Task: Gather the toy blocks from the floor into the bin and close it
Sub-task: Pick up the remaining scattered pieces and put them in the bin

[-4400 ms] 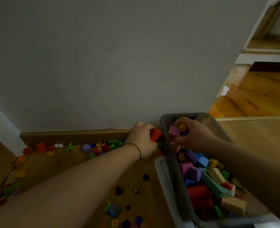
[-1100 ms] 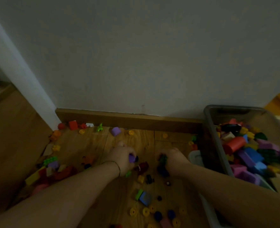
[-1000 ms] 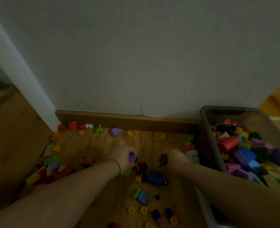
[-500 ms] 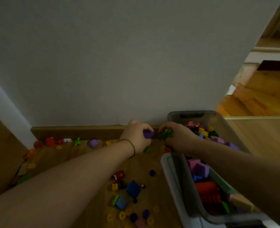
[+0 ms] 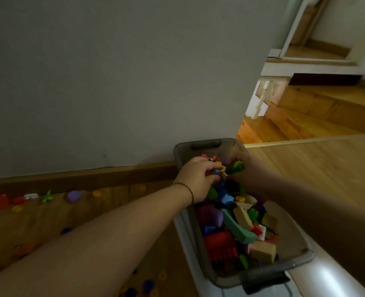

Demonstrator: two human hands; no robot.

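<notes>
A grey plastic bin [image 5: 299, 261] stands on the wooden floor against the wall, filled with several coloured toy blocks [image 5: 239, 228]. Both hands are over its far end. My left hand [image 5: 196, 179] has its fingers curled around small pieces, a yellow one [image 5: 222, 168] showing at the fingertips. My right hand [image 5: 245, 168] grips a green piece [image 5: 236, 167]. Loose blocks remain on the floor along the skirting board: a purple block [image 5: 74, 196], a green figure [image 5: 47, 197], a red block [image 5: 0, 201].
A white lid [image 5: 327, 275] lies under and beside the bin. Small yellow and blue pieces [image 5: 148, 285] are scattered near the bottom edge. The grey wall ends at a doorway on the right with wooden steps [image 5: 319, 108] beyond.
Both hands have moved right from above the floor to over the bin's far end, carrying the pieces. The view has swung to the right.
</notes>
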